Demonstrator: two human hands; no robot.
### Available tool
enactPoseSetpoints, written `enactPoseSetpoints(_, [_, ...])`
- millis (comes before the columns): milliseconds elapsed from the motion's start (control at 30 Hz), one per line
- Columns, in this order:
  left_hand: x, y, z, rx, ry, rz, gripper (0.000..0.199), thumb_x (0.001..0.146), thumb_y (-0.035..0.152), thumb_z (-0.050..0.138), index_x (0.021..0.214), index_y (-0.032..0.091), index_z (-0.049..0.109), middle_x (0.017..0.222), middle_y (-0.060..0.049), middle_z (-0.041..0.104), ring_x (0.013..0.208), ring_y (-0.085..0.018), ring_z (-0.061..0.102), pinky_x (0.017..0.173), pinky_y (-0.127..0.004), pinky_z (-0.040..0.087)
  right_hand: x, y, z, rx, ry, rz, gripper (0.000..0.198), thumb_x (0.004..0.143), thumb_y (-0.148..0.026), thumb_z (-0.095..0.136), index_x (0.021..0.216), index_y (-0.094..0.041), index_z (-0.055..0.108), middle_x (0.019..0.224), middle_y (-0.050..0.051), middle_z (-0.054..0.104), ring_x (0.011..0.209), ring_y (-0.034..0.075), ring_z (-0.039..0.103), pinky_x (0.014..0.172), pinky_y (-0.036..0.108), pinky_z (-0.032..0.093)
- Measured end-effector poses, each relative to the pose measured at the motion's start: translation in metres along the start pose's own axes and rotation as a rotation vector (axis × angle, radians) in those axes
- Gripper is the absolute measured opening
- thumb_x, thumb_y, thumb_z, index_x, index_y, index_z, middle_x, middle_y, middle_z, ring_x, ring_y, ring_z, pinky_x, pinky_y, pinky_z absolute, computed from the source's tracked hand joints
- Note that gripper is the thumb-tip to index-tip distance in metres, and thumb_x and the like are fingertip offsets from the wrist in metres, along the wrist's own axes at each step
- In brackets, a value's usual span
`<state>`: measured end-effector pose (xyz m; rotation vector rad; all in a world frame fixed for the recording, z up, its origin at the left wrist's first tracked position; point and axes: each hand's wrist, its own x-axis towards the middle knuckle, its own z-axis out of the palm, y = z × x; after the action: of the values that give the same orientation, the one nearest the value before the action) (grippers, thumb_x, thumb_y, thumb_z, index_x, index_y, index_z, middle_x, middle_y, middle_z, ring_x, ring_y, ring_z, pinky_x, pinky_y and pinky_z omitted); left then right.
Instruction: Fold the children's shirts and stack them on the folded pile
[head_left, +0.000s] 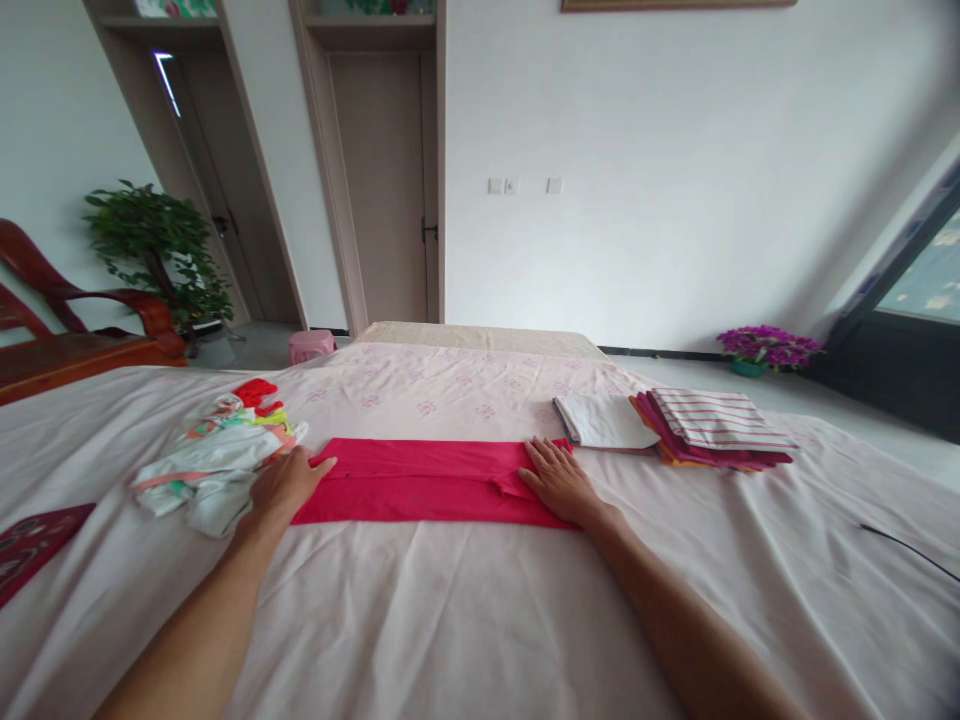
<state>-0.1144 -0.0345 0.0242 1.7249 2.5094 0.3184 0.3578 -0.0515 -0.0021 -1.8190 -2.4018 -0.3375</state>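
Note:
A red garment (420, 490) lies on the bed-like surface in front of me, folded into a long, flat strip. My right hand (555, 480) rests flat on its right end with the fingers stretched out. At the left end is my left hand (289, 485), its thumb apart and reaching over the red edge; its other fingers show only in part. Just beyond that hand sits a crumpled heap of white and multicoloured clothes (214, 460). A small fold stands up on the garment near my right hand.
Pale pink patterned cloth (450, 620) covers the surface. Folded white cloth (604, 420) and a stack with a striped piece (720, 418) lie at right. A dark red flat item (37, 545) is at left, a black cord (907, 548) at right. Beyond stands a pink stool (311, 346).

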Motion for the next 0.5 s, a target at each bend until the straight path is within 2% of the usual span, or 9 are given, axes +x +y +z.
enactPoseSetpoints(133, [0.0027, -0.0012, -0.0019, 0.019, -0.044, -0.048, 0.069, 0.076, 0.072, 0.044, 0.107, 0.014, 0.068, 0.112, -0.023, 0.069, 0.102, -0.041, 0.065, 0.078, -0.046, 0.049, -0.0003, -0.0007, -0.0021, 0.016, -0.003, 0.004, 0.065, 0.100, -0.054, 0.029, 0.150, -0.013, 0.037, 0.156, 0.012, 0.033, 0.146, 0.027, 0.025, 0.118, 0.042, 0.023])
enactPoseSetpoints(233, [0.0054, -0.0026, -0.0015, -0.004, -0.075, -0.040, 0.070, 0.073, 0.074, 0.045, 0.104, 0.016, 0.069, 0.112, -0.022, 0.070, 0.103, -0.040, 0.065, 0.078, -0.045, 0.049, -0.0004, -0.0005, -0.0012, 0.018, 0.007, 0.003, 0.064, 0.100, -0.053, 0.029, 0.150, -0.014, 0.037, 0.156, 0.011, 0.034, 0.146, 0.027, 0.026, 0.118, 0.043, 0.023])
enactPoseSetpoints(500, [0.0054, -0.0041, -0.0097, -0.155, -0.071, 0.002, 0.047, 0.069, 0.063, 0.058, 0.089, 0.022, 0.070, 0.087, -0.011, 0.075, 0.088, -0.033, 0.069, 0.075, -0.036, 0.049, -0.0001, 0.0003, 0.0007, 0.031, 0.013, 0.010, 0.065, 0.100, -0.055, 0.027, 0.150, -0.015, 0.037, 0.156, 0.011, 0.034, 0.146, 0.026, 0.026, 0.118, 0.042, 0.022])
